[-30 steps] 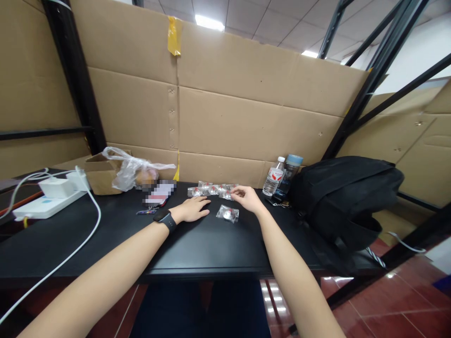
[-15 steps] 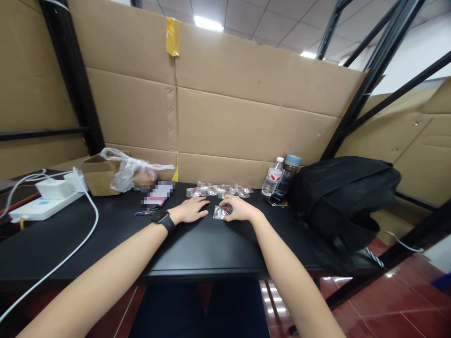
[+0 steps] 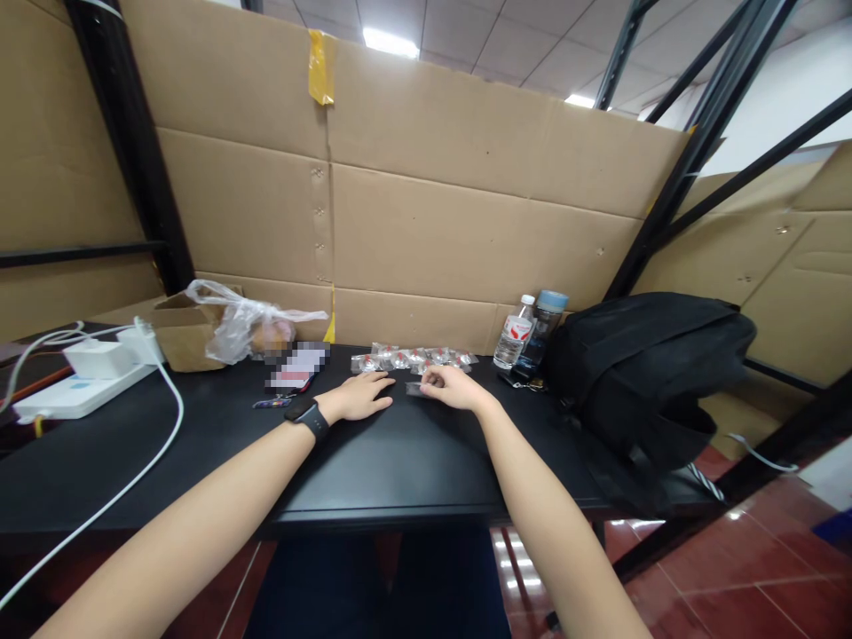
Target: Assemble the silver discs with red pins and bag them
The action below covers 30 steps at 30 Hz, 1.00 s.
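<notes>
While clear packets (image 3: 416, 359) hold parts, fingers (image 3: 429, 382) pinch one.

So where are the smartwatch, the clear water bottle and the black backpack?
smartwatch (image 3: 307, 415): head view, on its dark face at the left wrist.
clear water bottle (image 3: 512, 337): head view, on its red-and-white label.
black backpack (image 3: 639, 373): head view, on the middle of its front.
</notes>
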Each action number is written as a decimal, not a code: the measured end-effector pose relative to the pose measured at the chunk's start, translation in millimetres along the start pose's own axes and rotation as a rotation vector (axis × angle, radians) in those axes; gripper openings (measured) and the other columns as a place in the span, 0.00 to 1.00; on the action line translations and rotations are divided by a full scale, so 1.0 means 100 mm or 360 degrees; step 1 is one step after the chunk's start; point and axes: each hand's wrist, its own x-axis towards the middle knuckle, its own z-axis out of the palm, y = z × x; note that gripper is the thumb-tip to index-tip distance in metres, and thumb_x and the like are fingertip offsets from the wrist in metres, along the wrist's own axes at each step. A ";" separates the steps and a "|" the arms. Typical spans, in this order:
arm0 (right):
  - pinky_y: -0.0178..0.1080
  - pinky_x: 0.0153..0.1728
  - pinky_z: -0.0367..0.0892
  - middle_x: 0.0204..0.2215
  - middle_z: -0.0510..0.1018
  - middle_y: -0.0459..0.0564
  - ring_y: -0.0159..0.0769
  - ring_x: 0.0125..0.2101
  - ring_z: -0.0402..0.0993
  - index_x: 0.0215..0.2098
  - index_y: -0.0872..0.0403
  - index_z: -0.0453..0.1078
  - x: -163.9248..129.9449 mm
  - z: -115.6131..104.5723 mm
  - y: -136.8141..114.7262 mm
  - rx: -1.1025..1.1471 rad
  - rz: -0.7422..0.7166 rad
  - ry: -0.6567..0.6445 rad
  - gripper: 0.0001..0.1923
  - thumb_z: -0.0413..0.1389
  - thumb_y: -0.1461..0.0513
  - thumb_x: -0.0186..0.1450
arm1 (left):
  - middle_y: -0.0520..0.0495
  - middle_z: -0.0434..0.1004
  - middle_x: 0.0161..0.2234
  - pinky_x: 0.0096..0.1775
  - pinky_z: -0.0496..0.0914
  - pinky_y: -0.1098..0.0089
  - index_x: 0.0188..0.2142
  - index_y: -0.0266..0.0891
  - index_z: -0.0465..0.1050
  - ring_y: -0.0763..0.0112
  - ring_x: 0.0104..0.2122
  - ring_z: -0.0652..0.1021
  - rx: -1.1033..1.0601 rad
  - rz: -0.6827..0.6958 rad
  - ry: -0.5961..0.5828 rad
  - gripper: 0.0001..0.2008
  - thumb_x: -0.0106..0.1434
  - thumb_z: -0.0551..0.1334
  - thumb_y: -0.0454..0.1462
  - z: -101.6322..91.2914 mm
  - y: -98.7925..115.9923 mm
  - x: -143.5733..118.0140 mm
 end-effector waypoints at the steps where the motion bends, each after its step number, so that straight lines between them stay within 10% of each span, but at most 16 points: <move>1: 0.36 0.32 0.66 0.32 0.80 0.49 0.34 0.28 0.73 0.38 0.55 0.75 0.00 -0.01 0.04 0.0051 0.0014 0.0015 0.13 0.61 0.53 0.64 | 0.36 0.58 0.69 0.65 0.58 0.51 0.66 0.40 0.64 0.49 0.68 0.61 0.0000 0.0001 0.0002 0.31 0.69 0.53 0.51 -0.01 0.00 0.00; 18: 0.41 0.43 0.69 0.36 0.82 0.53 0.40 0.38 0.78 0.23 0.56 0.74 0.02 -0.05 0.13 0.0900 0.0252 0.0316 0.21 0.73 0.50 0.46 | 0.36 0.55 0.70 0.66 0.56 0.53 0.68 0.39 0.60 0.51 0.69 0.58 0.0073 -0.0006 -0.0085 0.32 0.70 0.51 0.51 -0.04 0.03 -0.01; 30: 0.36 0.29 0.63 0.34 0.81 0.51 0.31 0.28 0.73 0.23 0.57 0.73 0.01 -0.07 -0.03 0.1269 0.0480 0.0487 0.22 0.75 0.52 0.42 | 0.37 0.62 0.68 0.65 0.59 0.55 0.65 0.40 0.66 0.51 0.67 0.64 0.0029 0.0035 0.0015 0.29 0.69 0.54 0.50 -0.05 0.03 -0.02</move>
